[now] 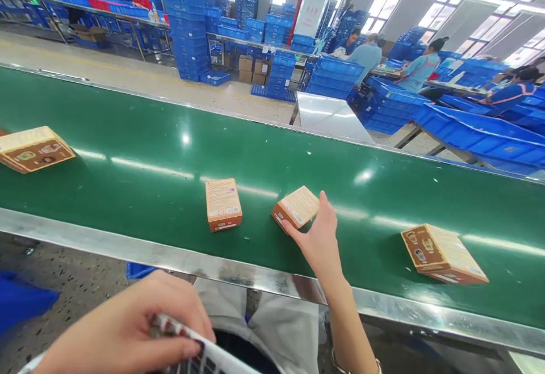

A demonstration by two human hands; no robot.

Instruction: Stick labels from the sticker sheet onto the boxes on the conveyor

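My right hand (pixel 317 235) reaches over the green conveyor belt (pixel 149 135) and grips a small orange-and-cream cardboard box (pixel 299 204). The thumb presses its near side and the fingers lie along its right side. Close to my lap, my left hand (pixel 157 317) is closed on a white sheet with a dark grid (pixel 213 360) and some red marks; what it is exactly I cannot make out. A similar box (pixel 223 202) lies just left of the held one. Another box (pixel 443 253) sits tilted at the right, and one more (pixel 36 150) at the far left.
A metal rail (pixel 170 255) runs along the belt's near edge. Beyond the belt stand a steel table (pixel 327 113), stacked blue crates (pixel 187 28) and several people at benches, among them a person in light blue (pixel 421 70). Blue plastic (pixel 25 300) shows at lower left.
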